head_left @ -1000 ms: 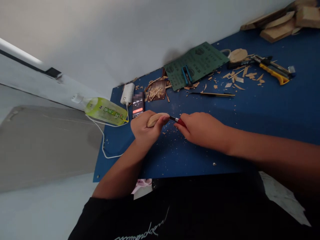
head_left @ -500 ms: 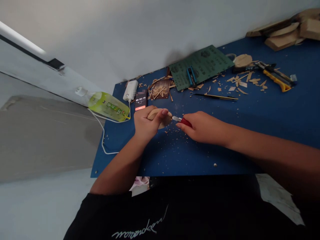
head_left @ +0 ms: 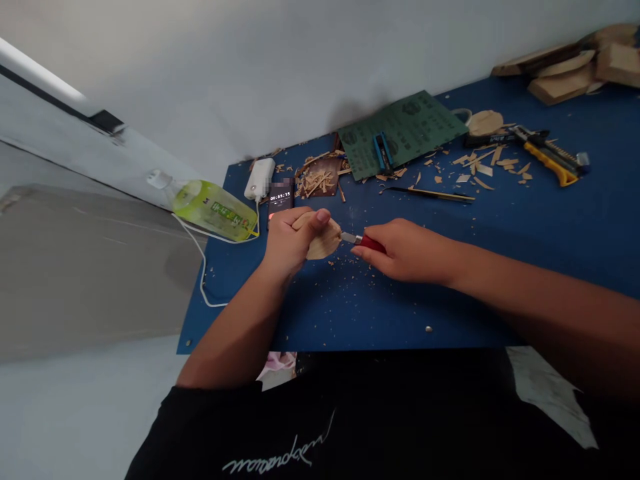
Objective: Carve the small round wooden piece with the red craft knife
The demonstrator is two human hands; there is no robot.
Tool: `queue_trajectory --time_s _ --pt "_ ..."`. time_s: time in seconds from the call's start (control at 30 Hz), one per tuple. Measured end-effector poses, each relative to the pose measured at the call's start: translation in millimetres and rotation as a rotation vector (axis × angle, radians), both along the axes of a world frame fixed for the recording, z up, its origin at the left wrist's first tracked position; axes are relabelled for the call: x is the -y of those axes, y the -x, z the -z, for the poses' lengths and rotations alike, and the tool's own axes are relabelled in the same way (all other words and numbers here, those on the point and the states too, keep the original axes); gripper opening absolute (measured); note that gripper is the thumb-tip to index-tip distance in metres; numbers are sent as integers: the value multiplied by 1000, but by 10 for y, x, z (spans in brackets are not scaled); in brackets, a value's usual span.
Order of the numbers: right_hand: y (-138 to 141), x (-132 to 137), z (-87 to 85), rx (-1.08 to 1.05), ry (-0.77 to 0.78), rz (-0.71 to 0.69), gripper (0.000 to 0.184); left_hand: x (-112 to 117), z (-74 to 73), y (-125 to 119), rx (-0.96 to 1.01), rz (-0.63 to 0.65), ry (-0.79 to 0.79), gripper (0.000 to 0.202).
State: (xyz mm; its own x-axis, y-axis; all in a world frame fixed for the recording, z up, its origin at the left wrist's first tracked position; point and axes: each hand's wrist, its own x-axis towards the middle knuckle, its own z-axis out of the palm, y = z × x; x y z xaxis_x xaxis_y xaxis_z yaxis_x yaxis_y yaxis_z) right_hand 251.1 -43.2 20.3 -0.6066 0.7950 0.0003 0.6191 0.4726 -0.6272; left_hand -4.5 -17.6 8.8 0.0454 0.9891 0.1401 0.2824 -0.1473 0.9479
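Observation:
A pale, rounded piece of wood (head_left: 324,244) is gripped in my left hand (head_left: 293,241), the thumb lying over its top. My right hand (head_left: 400,249) is wrapped round the red handle of a carving knife (head_left: 373,245). The knife's short metal blade points left, its tip at the right edge of the wood; whether it cuts in I cannot tell. Tiny wood crumbs are scattered over the blue table (head_left: 390,313) below both hands.
Behind my left hand are a phone (head_left: 280,195), a white power bank (head_left: 259,179) and a yellow-green bottle (head_left: 215,210). Further back lie green sandpaper (head_left: 405,133), wood shavings (head_left: 320,181), a thin tool (head_left: 435,195), a yellow utility knife (head_left: 547,155) and wood blocks (head_left: 565,83).
My left hand has turned the wood so that more of its flat face shows. The right hand with the knife has barely moved.

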Motion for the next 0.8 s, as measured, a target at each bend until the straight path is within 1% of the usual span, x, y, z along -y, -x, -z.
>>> queue_trajectory --time_s 0.07,0.2,0.43,0.63,0.8 --pt "-6 -8 6 -1 -18 -11 40 -11 -5 -11 52 16 51 65" --pt "-18 -24 12 8 -45 -25 40 -49 15 -7 85 56 117 65" --pt "-33 -49 14 34 -59 -31 40 -79 13 -29 197 63 280 63" --pt "-54 -83 53 29 -82 -66 41 -58 -33 -65 230 56 345 64" --pt "-63 -97 63 18 -97 -81 41 -82 -23 -52 243 107 403 62"
